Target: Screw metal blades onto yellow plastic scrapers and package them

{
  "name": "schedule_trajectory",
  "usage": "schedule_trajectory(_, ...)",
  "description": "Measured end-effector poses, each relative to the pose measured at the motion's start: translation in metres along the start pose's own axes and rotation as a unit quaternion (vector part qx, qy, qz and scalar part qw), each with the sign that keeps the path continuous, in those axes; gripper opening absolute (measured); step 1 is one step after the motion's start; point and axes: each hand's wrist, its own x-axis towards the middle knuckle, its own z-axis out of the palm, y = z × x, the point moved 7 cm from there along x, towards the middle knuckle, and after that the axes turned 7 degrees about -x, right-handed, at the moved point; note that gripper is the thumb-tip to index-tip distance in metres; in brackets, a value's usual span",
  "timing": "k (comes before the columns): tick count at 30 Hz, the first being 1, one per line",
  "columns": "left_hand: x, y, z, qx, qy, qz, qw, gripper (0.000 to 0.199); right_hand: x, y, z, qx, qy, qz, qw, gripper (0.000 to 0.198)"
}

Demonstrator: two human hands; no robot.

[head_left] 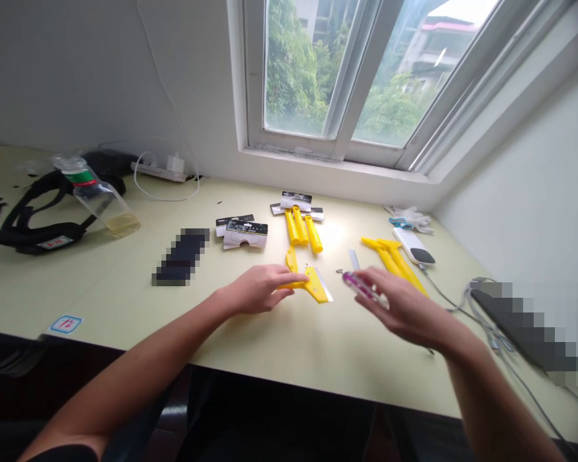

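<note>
My left hand [255, 287] is closed around the handle of a yellow scraper [318, 287], its T-shaped head flat near the table with a thin metal blade along the right edge. Between the fingers of my right hand [399, 301] is a clear and purple handle [363, 290], like a screwdriver's; its shaft cannot be made out for sure. Small screws [340, 271] lie just beyond it, beside a loose metal blade [353, 259]. A small yellow scraper part [291, 259] lies behind the left fingers. Several yellow handles [299, 226] lie farther back.
Cardboard blade packs [245, 234] and a pixelated dark slab [182, 256] lie left. More yellow scrapers [395, 256] and a white power bank [414, 246] with cables [486, 314] lie right. A tilted bottle [101, 199] rests by a black headset strap [33, 237]. Gloves [414, 218] lie by the wall.
</note>
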Motion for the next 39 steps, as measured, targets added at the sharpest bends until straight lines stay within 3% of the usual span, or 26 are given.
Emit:
schedule_trajectory(2, -0.001, 0.008, 0.014, 0.088, -0.042, 0.038, 0.995, 0.035, 0.000, 0.018, -0.043, 0.009, 0.129, 0.039, 0.991, 0.022)
schedule_trajectory(3, -0.001, 0.011, 0.019, 0.120, -0.058, 0.051, 0.990, 0.032, -0.001, 0.025, -0.060, 0.064, 0.197, 0.042, 0.977, 0.023)
schedule_trajectory(5, -0.001, 0.016, 0.025, 0.160, -0.078, 0.070, 0.981, 0.028, -0.004, 0.039, -0.080, 0.223, 0.331, 0.037, 0.916, 0.023)
schedule_trajectory(8, -0.001, 0.019, 0.029, 0.179, -0.091, 0.079, 0.977, 0.029, -0.003, 0.050, -0.073, 0.394, 0.461, 0.027, 0.795, 0.021)
schedule_trajectory(10, -0.001, 0.019, 0.031, 0.180, -0.099, 0.077, 0.976, 0.032, 0.004, 0.051, -0.054, 0.429, 0.485, 0.042, 0.761, 0.023)
schedule_trajectory(14, -0.002, 0.018, 0.033, 0.179, -0.113, 0.069, 0.975, 0.031, 0.022, 0.052, -0.018, 0.448, 0.433, 0.078, 0.778, 0.026)
schedule_trajectory(18, -0.002, 0.018, 0.031, 0.176, -0.113, 0.057, 0.976, 0.033, 0.024, 0.057, -0.008, 0.454, 0.401, 0.096, 0.790, 0.027)
schedule_trajectory(27, -0.004, 0.017, 0.030, 0.153, -0.114, 0.051, 0.980, 0.036, 0.021, 0.055, -0.010, 0.406, 0.374, 0.158, 0.819, 0.024)
schedule_trajectory(34, -0.004, 0.017, 0.031, 0.153, -0.122, 0.047, 0.980, 0.037, 0.013, 0.046, -0.023, 0.313, 0.433, 0.180, 0.826, 0.037)
schedule_trajectory(39, -0.004, 0.016, 0.031, 0.156, -0.117, 0.046, 0.980, 0.036, 0.020, 0.020, -0.052, 0.274, 0.344, 0.127, 0.889, 0.042)
